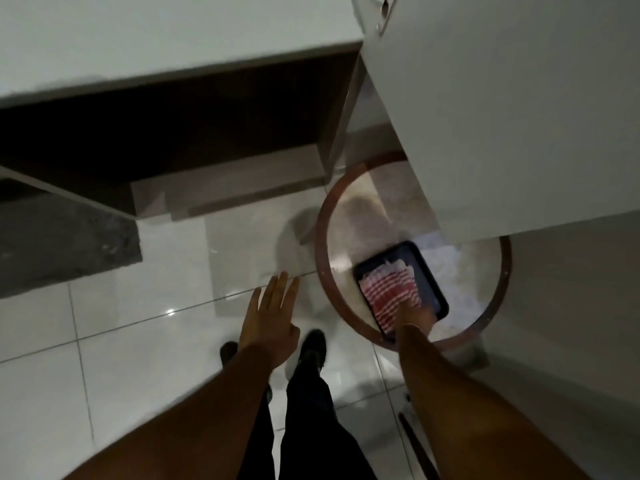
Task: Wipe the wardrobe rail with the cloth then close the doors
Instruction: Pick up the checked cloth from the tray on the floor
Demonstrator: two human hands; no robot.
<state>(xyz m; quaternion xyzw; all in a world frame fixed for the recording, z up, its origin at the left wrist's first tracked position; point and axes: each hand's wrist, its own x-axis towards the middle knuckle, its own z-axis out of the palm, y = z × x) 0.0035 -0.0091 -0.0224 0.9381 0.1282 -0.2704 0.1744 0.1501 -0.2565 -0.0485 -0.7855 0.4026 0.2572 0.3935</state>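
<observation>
Both forearms reach down: the left hand (270, 325) hangs flat, fingers spread, over the floor (138, 334). Right hand (417, 315) presses onto the striped cloth (388, 289) in a dark tray (438, 289) on the round table (323, 271), grip unclear. White wardrobe door (502, 116) stands open above.

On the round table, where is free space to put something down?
The round table is bare left of and behind the black tray. The near side is crowded: the right hand presses on the striped cloth in the tray.

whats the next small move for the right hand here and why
Probably close the right hand on the red-and-white cloth and lift it: the hand rests on the cloth, which lies flat in the dark tray, and the wardrobe door stands open.
</observation>
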